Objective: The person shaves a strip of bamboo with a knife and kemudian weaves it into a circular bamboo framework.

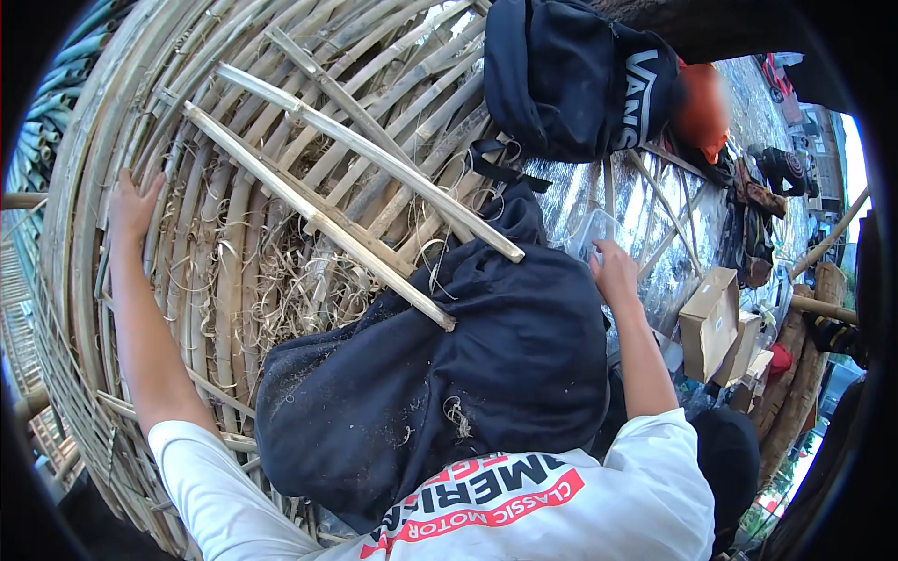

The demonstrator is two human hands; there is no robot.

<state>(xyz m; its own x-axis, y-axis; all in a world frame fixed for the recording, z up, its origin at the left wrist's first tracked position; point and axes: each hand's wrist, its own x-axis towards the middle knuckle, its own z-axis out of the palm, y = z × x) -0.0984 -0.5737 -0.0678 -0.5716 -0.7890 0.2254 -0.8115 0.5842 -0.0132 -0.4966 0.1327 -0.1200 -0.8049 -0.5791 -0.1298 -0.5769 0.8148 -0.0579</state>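
Observation:
My left hand (137,210) lies on the bamboo slats (192,234) at the far left, fingers spread and nothing in them. Out to the right, my right hand (615,274) has its fingers curled at the near edge of a clear plastic container (593,227), seemingly gripping it; the fingertips are partly hidden. Between my arms, a pale split-bamboo strip (318,217) runs from the slats onto the dark cloth (524,327) over my lap. A second strip (393,168) lies beside it, its near end also on the cloth. Curly shavings (271,290) are scattered under them.
A black backpack (561,84) stands at the far side, beside an orange rounded thing (702,107). Silvery sheeting (669,210) spreads to the right. Cardboard boxes (708,323) sit near my right elbow, next to wooden logs (795,393). Green bamboo poles (47,126) are stacked at left.

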